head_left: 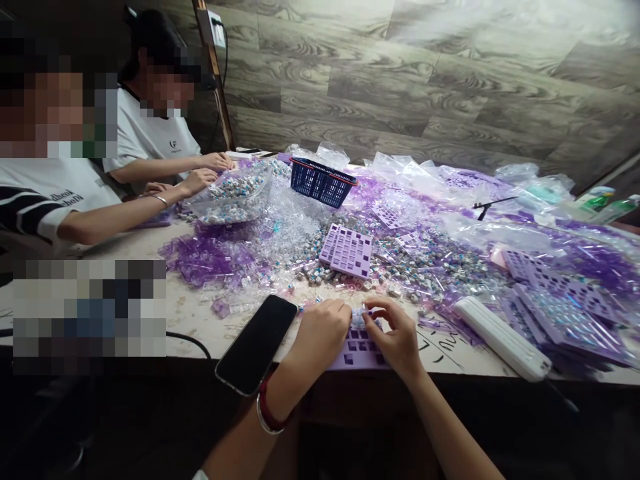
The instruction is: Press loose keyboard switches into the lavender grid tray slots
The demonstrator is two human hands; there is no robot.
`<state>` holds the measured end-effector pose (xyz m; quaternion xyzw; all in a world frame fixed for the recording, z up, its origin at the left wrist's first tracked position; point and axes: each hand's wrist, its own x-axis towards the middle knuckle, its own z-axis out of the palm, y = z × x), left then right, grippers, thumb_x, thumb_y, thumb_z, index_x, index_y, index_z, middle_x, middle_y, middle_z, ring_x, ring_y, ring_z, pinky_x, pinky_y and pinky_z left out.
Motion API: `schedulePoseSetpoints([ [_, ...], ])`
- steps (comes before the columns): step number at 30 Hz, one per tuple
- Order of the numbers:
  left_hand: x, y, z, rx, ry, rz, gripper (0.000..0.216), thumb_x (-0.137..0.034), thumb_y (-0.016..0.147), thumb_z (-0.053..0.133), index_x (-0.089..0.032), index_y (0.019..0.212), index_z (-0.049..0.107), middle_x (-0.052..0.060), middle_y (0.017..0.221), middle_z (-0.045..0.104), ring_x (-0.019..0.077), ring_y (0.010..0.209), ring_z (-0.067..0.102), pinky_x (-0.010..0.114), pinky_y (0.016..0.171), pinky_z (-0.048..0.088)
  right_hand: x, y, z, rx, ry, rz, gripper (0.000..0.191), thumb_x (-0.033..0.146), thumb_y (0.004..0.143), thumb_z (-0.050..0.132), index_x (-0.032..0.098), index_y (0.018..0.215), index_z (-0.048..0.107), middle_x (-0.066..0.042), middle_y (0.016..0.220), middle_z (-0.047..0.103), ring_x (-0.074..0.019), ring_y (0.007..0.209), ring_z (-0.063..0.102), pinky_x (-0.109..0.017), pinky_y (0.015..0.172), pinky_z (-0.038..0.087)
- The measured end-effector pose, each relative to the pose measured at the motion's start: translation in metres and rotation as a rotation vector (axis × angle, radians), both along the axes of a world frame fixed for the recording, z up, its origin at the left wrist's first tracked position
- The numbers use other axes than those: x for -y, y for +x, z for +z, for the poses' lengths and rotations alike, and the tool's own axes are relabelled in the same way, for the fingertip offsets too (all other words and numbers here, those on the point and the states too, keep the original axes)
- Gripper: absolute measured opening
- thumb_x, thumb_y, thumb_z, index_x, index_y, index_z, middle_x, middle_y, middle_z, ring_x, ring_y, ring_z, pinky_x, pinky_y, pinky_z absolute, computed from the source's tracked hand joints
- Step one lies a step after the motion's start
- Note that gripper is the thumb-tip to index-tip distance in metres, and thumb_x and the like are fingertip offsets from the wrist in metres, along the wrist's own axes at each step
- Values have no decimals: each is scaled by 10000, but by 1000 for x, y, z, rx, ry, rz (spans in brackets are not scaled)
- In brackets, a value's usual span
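Note:
My left hand [320, 333] and my right hand [395, 337] meet at the table's near edge, over a purple grid tray [357, 353]. Both are curled, fingertips pinched on a small clear-purple part [361, 315] held between them above the tray. My left wrist wears a red band and a metal bangle. A black phone [256, 343] lies face up just left of my left hand, hanging over the edge.
A second purple grid tray [347, 250] lies amid heaps of small clear, purple and grey parts. A blue basket [323, 181] stands behind. Stacked purple trays [565, 310] and a white bar [503, 337] sit at right. Two people work at the left end with a bag of parts [233, 197].

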<state>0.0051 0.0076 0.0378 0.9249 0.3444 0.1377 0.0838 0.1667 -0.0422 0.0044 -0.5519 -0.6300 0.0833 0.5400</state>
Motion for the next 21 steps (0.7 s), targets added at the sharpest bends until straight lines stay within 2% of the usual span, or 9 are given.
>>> schedulePoseSetpoints([
  [5, 1, 0, -4, 10, 17, -3, 151, -164, 932, 431, -145, 880, 571, 66, 909, 609, 209, 852, 572, 320, 732, 456, -3, 1, -1, 17, 8, -28, 119, 195, 828, 582, 197, 944, 605, -59, 940, 631, -171, 767, 615, -306, 643, 559],
  [13, 0, 6, 4, -53, 82, -32, 168, -36, 877, 418, -117, 933, 554, 101, 947, 611, 219, 905, 591, 301, 740, 477, -9, 3, -2, 85, 71, 10, 130, 197, 809, 566, 205, 934, 602, -66, 948, 640, -191, 820, 617, -315, 659, 552],
  [21, -1, 5, 6, -18, 67, -15, 191, -52, 898, 393, -103, 971, 562, 110, 991, 621, 218, 959, 591, 309, 820, 483, -16, 4, -5, 56, -24, 28, 122, 275, 792, 580, 191, 877, 605, -57, 832, 637, -184, 736, 620, -315, 651, 553],
])
